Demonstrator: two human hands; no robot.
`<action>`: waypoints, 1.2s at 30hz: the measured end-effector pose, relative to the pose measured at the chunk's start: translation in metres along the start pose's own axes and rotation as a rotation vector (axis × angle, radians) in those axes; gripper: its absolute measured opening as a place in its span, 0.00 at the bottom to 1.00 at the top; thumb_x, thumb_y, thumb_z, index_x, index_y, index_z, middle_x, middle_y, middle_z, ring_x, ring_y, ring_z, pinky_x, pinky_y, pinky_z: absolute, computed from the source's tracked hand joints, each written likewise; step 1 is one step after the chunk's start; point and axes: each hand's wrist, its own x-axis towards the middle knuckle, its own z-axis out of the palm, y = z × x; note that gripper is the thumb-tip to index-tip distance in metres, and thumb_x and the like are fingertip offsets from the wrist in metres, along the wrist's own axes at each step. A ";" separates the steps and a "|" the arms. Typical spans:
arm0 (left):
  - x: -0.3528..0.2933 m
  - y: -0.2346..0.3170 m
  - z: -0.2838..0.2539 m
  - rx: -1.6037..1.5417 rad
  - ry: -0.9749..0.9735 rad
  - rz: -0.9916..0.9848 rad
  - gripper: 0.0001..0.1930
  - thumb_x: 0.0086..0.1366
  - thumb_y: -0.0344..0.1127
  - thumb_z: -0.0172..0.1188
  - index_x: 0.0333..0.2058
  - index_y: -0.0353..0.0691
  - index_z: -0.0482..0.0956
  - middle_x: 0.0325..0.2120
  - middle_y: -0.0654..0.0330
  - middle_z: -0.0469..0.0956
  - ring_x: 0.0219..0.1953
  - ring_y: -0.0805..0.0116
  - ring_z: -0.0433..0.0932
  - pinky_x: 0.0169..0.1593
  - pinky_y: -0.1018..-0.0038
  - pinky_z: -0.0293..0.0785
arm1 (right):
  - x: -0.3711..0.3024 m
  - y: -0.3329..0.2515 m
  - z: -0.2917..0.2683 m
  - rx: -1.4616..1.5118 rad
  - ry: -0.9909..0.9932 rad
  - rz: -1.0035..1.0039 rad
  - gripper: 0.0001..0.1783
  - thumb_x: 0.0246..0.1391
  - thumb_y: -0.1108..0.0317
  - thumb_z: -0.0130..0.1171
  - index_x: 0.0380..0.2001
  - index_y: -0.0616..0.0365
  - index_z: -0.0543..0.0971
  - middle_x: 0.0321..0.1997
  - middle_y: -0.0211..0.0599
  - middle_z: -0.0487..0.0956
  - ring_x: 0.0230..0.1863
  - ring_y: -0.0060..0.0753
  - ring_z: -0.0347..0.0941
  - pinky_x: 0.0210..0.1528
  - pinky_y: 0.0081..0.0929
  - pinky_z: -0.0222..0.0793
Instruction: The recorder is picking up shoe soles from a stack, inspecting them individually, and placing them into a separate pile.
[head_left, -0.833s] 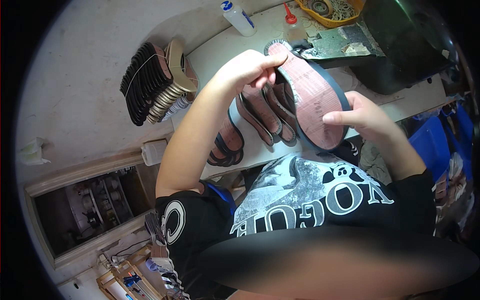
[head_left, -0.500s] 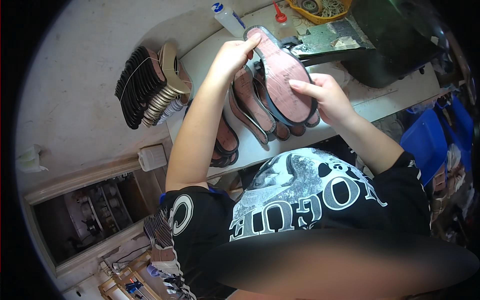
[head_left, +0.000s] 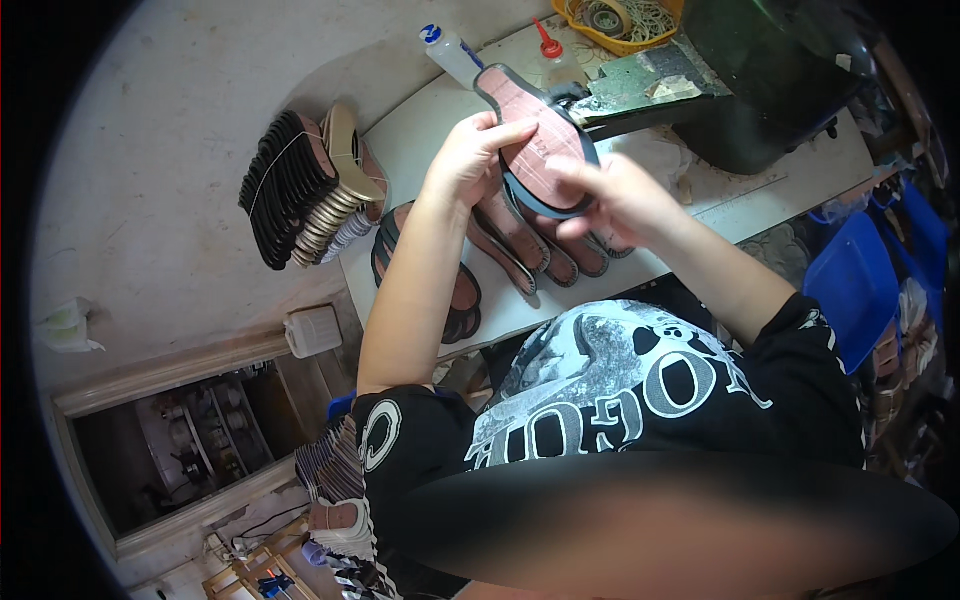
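A shoe insole (head_left: pixel 525 112) with a pink face and a dark rim is held up over the table, its narrow end pointing away from me. My left hand (head_left: pixel 465 160) grips its left edge, thumb pressed on the pink face. At its wide near end is my right hand (head_left: pixel 635 200), thumb over the face and fingers around the edge, slightly smeared by motion. Beneath, several similar insoles (head_left: pixel 515 235) lie fanned out on the white table (head_left: pixel 745 205). A further pile of dark-rimmed insoles (head_left: pixel 465 290) sits by my left forearm, partly covered by it.
Tied bundles of black insoles (head_left: pixel 285 185) and beige ones (head_left: pixel 345 150) stand at the left by the wall. Behind the work are a white bottle (head_left: pixel 455 62), a red-tipped bottle (head_left: pixel 560 70), a yellow basket (head_left: pixel 640 45) and a green machine arm (head_left: pixel 640 85). A blue chair (head_left: pixel 850 285) is at right.
The insole has come slightly left and tilted more away. My left thumb has shifted from its narrow end to its middle, and my right hand has moved slightly left.
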 end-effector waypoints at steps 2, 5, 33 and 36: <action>-0.004 0.005 0.002 -0.004 0.044 0.024 0.16 0.55 0.34 0.68 0.39 0.31 0.75 0.34 0.59 0.79 0.37 0.72 0.77 0.43 0.78 0.73 | -0.008 0.006 0.007 -0.080 -0.039 0.060 0.20 0.55 0.61 0.60 0.42 0.69 0.75 0.35 0.43 0.81 0.32 0.29 0.80 0.31 0.22 0.80; 0.001 0.012 -0.001 0.133 0.102 0.020 0.16 0.55 0.36 0.68 0.37 0.32 0.77 0.33 0.60 0.79 0.33 0.74 0.76 0.40 0.79 0.71 | -0.003 0.012 0.008 0.002 -0.027 -0.002 0.17 0.56 0.63 0.58 0.41 0.68 0.76 0.34 0.45 0.81 0.32 0.31 0.81 0.32 0.24 0.80; 0.002 0.052 -0.002 0.718 -0.029 0.029 0.25 0.53 0.51 0.68 0.36 0.34 0.74 0.21 0.65 0.73 0.22 0.80 0.69 0.23 0.82 0.63 | 0.008 -0.017 0.014 0.109 0.114 -0.169 0.23 0.62 0.57 0.49 0.47 0.71 0.74 0.40 0.50 0.80 0.37 0.38 0.81 0.37 0.26 0.81; -0.007 0.049 0.003 0.712 0.075 0.022 0.24 0.53 0.52 0.68 0.32 0.34 0.76 0.21 0.64 0.73 0.23 0.79 0.69 0.24 0.81 0.64 | 0.011 -0.014 0.014 0.094 0.132 -0.169 0.23 0.62 0.57 0.50 0.44 0.70 0.75 0.39 0.49 0.81 0.37 0.37 0.81 0.37 0.24 0.80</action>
